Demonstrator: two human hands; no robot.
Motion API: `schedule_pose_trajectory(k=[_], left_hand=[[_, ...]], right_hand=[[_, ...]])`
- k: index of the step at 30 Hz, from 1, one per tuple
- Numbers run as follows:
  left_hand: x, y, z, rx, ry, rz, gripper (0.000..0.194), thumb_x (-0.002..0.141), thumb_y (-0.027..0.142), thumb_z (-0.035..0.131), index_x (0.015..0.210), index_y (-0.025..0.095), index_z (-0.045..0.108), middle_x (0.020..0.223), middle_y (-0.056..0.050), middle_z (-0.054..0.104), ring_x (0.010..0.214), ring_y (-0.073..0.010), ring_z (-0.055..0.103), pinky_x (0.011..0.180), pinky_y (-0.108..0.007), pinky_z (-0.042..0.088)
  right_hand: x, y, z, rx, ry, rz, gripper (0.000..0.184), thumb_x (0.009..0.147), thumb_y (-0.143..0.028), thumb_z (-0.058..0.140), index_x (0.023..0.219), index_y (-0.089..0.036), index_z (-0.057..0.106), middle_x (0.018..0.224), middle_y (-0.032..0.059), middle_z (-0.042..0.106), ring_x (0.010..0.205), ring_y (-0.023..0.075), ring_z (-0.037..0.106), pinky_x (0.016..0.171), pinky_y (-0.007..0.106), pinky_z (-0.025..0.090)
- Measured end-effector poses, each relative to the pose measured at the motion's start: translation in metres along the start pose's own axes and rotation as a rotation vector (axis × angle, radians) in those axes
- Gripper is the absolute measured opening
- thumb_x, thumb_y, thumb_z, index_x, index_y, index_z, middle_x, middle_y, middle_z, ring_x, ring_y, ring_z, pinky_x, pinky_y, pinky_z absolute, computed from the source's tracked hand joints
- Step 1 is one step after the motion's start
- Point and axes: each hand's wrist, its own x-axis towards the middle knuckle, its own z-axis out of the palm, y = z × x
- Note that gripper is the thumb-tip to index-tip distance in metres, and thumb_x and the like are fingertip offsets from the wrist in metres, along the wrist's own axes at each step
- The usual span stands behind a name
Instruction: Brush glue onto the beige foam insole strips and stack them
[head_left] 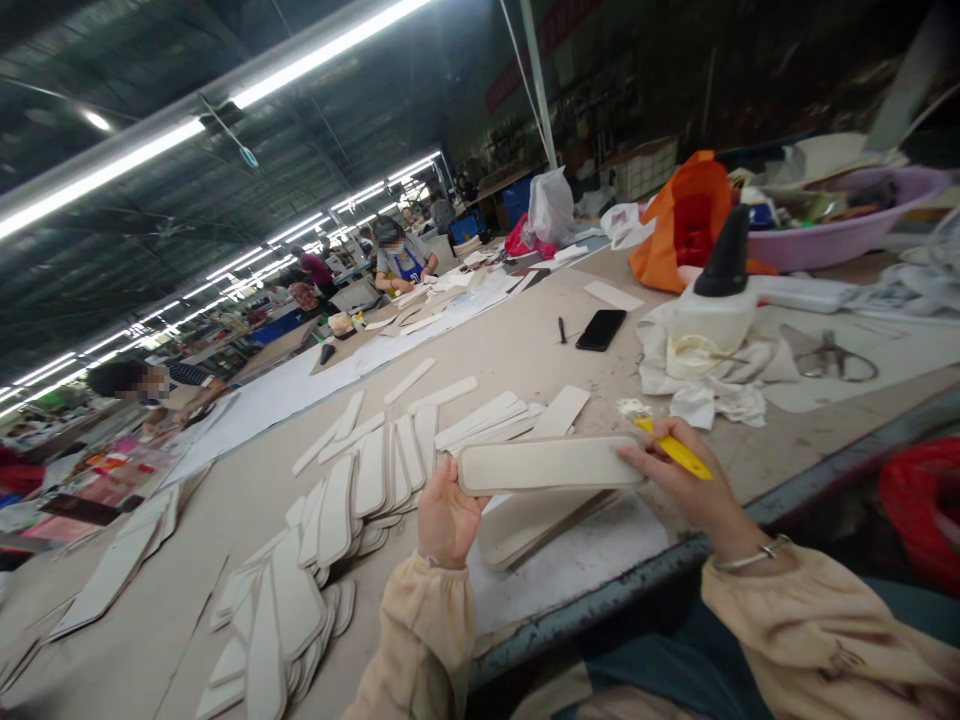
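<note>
A long pale strip with rounded corners point(551, 464) is held level between my two hands above the table. My left hand point(450, 515) grips its left end, thumb and fingers around the edge. At the other end, my right hand point(686, 480) pinches the strip and also keeps a yellow-handled brush point(681, 452) tucked in its fingers, whitish bristles pointing left. Beneath the strip lies a larger pale panel point(517, 535) on a white sheet point(622, 550). Many similar pale pieces point(285, 600) are heaped and fanned out to the left.
Beyond my right hand stand a white glue bottle with a black nozzle point(712, 310), scissors point(836, 358), a phone point(601, 330), an orange bag point(686, 220) and a purple basin point(847, 225). The table's edge point(600, 605) runs close before me. Co-workers sit farther along.
</note>
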Motion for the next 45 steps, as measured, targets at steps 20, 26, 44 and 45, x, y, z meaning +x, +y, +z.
schedule_pose_trajectory(k=[20,26,44,45], left_hand=[[-0.004,-0.011,-0.017,0.178,0.022,0.005,0.022,0.075,0.017,0.069,0.097,0.019,0.067,0.102,-0.010,0.073,0.109,-0.0271,0.065,0.091,-0.042,0.055],[-0.007,-0.011,-0.024,0.199,-0.007,0.002,0.028,0.076,0.019,0.069,0.104,0.021,0.067,0.109,-0.011,0.072,0.109,-0.0256,0.065,0.089,-0.038,0.056],[-0.017,-0.010,-0.070,0.564,0.180,-0.128,0.032,0.059,0.037,0.084,0.076,0.014,0.069,0.069,-0.002,0.069,0.058,-0.0103,0.062,0.055,-0.020,0.051],[-0.017,-0.010,-0.072,0.583,0.192,-0.134,0.033,0.059,0.038,0.084,0.074,0.014,0.069,0.067,-0.001,0.068,0.055,-0.0092,0.060,0.052,-0.019,0.049]], right_hand=[[-0.001,0.001,0.002,0.038,0.005,0.027,0.043,0.068,-0.045,0.077,0.080,-0.026,0.041,0.071,-0.0045,0.049,0.060,0.0144,0.044,0.057,0.029,0.037],[-0.001,0.001,0.002,0.021,-0.023,0.001,0.042,0.070,-0.043,0.077,0.081,-0.025,0.040,0.071,-0.0051,0.047,0.059,0.0128,0.044,0.057,0.027,0.037],[-0.004,0.009,0.017,-0.091,-0.043,-0.018,0.040,0.069,-0.044,0.076,0.080,-0.025,0.043,0.075,-0.0035,0.052,0.062,0.0143,0.050,0.060,0.028,0.044],[-0.004,0.012,0.018,-0.097,-0.053,-0.014,0.040,0.069,-0.044,0.076,0.081,-0.025,0.043,0.075,-0.0033,0.053,0.062,0.0147,0.051,0.061,0.029,0.044]])
